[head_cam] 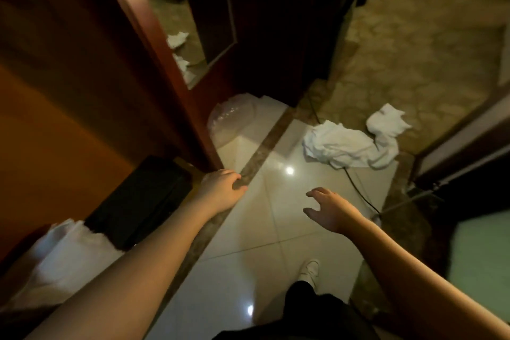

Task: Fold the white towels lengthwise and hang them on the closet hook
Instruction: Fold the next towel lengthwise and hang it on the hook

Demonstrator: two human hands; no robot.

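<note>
Two bare forearms reach forward and down over a glossy pale tiled floor (248, 229). The left hand (220, 190) hangs beside the edge of a reddish-brown wooden closet door (165, 77), its fingers (237, 183) loosely curled downward and grasping nothing; whether they touch the door's bottom corner cannot be told. The right hand (329, 208) hovers above the tiles with its fingers (316, 193) spread and released, the thumb pointing left, holding nothing. Ahead of the right hand, well apart from it, a crumpled white towel (339, 145) lies on the floor where the tiles meet a mottled brown marble floor (414, 50), and a second bunched white towel (386, 121) lies just beside it, touching or overlapping it on the right. A thin black cable (358, 190) runs over the tiles from under the first towel toward the right. At lower left, a blurred white folded cloth (63, 254) sits next to a black rectangular box (138, 201) inside the closet. A clear crinkled plastic bag (231, 121) rests on the floor by the foot of the door. The door's mirror panel shows small white cloth scraps (178, 39). Below, a white shoe (309, 270) and a black trouser leg (300, 295) stand on the tiles.
</note>
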